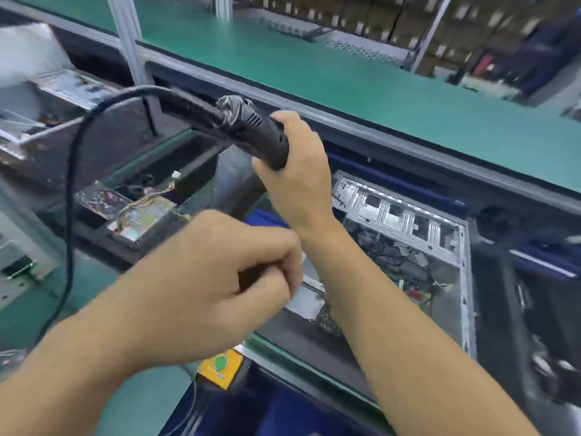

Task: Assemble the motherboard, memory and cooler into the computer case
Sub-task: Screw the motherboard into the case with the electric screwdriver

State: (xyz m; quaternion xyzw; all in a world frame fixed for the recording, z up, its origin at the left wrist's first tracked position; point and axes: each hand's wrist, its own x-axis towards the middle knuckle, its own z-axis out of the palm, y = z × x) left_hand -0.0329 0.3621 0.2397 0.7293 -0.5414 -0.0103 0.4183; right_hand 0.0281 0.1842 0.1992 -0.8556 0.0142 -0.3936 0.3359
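Above the open computer case [405, 221], which lies on its side with its interior facing up, the right hand [298, 184] wraps fully round the black electric screwdriver [251, 127], its cable [70, 196] trailing left, probably ready for board screws. The left hand [220, 278] hovers beside the right wrist, its fingers curled against the thumb. Whether they pinch a screw or the bit, I cannot tell.

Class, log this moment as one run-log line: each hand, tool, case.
right hand: grips black corded electric screwdriver | left hand: curled, grasp unclear | grey metal computer case: open, beneath right forearm
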